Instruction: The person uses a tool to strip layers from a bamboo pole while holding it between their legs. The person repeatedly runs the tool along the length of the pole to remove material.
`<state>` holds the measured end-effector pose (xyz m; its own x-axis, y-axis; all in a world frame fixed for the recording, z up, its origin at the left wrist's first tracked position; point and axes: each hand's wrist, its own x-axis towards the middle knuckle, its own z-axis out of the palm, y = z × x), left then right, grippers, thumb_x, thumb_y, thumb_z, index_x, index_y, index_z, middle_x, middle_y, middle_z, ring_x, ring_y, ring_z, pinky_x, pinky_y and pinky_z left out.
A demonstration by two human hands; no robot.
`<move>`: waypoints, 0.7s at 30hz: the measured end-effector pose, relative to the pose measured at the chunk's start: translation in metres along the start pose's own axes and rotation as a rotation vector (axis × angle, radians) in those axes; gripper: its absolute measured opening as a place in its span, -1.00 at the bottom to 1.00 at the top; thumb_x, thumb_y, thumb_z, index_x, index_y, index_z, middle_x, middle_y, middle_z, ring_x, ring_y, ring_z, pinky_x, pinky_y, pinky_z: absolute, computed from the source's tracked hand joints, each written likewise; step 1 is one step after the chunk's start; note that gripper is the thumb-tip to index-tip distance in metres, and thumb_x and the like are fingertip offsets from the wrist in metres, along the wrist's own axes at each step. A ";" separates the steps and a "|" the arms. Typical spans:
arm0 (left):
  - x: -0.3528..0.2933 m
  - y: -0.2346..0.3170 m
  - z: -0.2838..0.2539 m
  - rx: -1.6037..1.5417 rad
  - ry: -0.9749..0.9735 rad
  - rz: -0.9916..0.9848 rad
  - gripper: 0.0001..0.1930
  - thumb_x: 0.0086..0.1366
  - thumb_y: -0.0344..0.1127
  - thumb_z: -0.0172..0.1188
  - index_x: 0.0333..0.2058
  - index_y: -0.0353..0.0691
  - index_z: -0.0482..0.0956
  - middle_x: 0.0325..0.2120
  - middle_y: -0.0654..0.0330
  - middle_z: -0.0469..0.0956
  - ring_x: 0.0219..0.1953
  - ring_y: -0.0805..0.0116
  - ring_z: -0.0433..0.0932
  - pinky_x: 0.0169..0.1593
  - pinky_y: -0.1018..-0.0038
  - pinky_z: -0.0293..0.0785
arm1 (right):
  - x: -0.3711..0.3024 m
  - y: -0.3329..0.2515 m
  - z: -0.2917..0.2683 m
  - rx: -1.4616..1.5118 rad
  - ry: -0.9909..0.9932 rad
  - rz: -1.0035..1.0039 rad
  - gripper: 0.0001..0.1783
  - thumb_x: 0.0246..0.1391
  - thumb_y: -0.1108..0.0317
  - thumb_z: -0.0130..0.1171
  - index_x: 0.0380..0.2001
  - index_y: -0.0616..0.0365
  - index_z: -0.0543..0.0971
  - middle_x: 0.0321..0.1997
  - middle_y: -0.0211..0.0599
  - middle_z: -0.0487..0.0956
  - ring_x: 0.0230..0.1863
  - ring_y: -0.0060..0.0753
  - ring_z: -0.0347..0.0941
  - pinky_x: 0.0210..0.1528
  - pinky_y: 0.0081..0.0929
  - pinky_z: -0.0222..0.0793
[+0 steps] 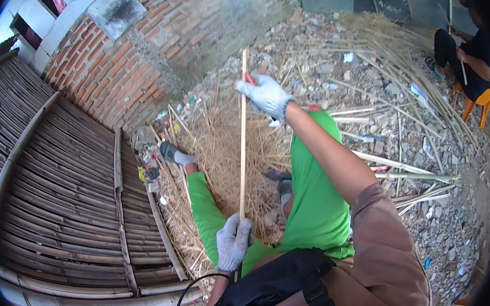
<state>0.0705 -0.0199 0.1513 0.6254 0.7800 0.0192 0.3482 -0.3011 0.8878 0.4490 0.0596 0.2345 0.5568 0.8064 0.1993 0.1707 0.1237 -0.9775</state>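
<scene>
A long, pale bamboo strip (242,147) stands nearly upright in the view, between my spread legs. In a white knit glove, my left hand (233,242) is closed round its lower end, close to my lap. My right hand (266,96), gloved too, is closed at the strip's upper part with the arm stretched forward. A small red piece (250,79), perhaps the handle of a tool, shows at its fingers against the strip; the rest of it is hidden by the glove. Thin bamboo shavings (216,144) lie heaped beneath the strip, around my feet.
A slatted bamboo panel (67,190) fills the left side. Behind it rises a brick wall (169,24). Split bamboo lengths (407,165) lie on rubble ground (454,229) at right. Another person (469,56) sits on an orange stool (482,102) at the far right, holding a thin stick.
</scene>
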 end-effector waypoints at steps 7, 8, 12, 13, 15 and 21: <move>0.014 -0.024 0.005 -0.111 -0.035 -0.164 -0.68 0.63 -0.17 0.15 0.10 -0.32 0.60 -0.41 0.29 0.64 -0.48 0.56 0.57 -0.37 0.51 0.53 | -0.012 0.079 0.063 -0.004 -0.143 0.138 -0.43 0.35 -0.22 0.31 -0.37 0.12 0.59 -0.61 -0.33 0.49 -0.58 -0.46 0.42 -0.50 -0.27 0.36; 0.018 -0.022 0.005 -0.129 -0.018 -0.156 -0.72 0.63 -0.17 0.15 0.02 -0.30 0.61 -0.42 0.30 0.63 -0.46 0.55 0.56 -0.34 0.49 0.54 | -0.006 0.086 0.066 -0.025 -0.147 0.108 -0.42 0.34 -0.23 0.31 -0.39 0.12 0.58 -0.61 -0.32 0.49 -0.58 -0.46 0.41 -0.50 -0.27 0.35; 0.027 -0.034 -0.022 -0.088 -0.029 -0.067 -0.58 0.63 -0.18 0.19 0.27 -0.35 0.52 -0.21 0.23 0.68 -0.32 0.50 0.65 -0.20 0.50 0.62 | -0.002 0.068 0.101 0.128 -0.206 0.182 -0.46 0.35 -0.17 0.34 -0.39 0.12 0.57 -0.60 -0.40 0.46 -0.58 -0.49 0.35 -0.50 -0.29 0.30; 0.029 -0.032 -0.027 -0.043 -0.018 -0.103 -0.58 0.62 -0.19 0.19 0.28 -0.34 0.51 -0.18 0.22 0.69 -0.29 0.49 0.66 -0.17 0.48 0.64 | -0.006 0.063 0.105 0.172 -0.221 0.172 -0.48 0.36 -0.15 0.35 -0.37 0.12 0.56 -0.59 -0.45 0.44 -0.61 -0.51 0.35 -0.54 -0.31 0.27; 0.035 -0.023 -0.023 -0.073 -0.007 -0.108 -0.59 0.62 -0.21 0.18 0.28 -0.33 0.51 -0.17 0.21 0.70 -0.28 0.48 0.67 -0.16 0.47 0.65 | -0.007 0.065 0.103 0.154 -0.237 0.159 -0.48 0.36 -0.17 0.35 -0.32 0.11 0.58 -0.58 -0.47 0.47 -0.63 -0.54 0.36 -0.57 -0.36 0.27; 0.037 -0.032 -0.028 -0.140 -0.044 -0.065 -0.57 0.63 -0.14 0.16 0.29 -0.29 0.50 -0.32 0.19 0.70 -0.33 0.45 0.70 -0.18 0.43 0.68 | -0.017 0.054 0.107 0.034 -0.307 0.196 -0.50 0.39 -0.17 0.33 -0.23 0.10 0.58 -0.56 -0.50 0.47 -0.65 -0.58 0.37 -0.61 -0.44 0.27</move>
<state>0.0630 0.0342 0.1366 0.6359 0.7696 -0.0573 0.2897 -0.1692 0.9420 0.3619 0.1143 0.1708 0.3049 0.9522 -0.0169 0.0548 -0.0353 -0.9979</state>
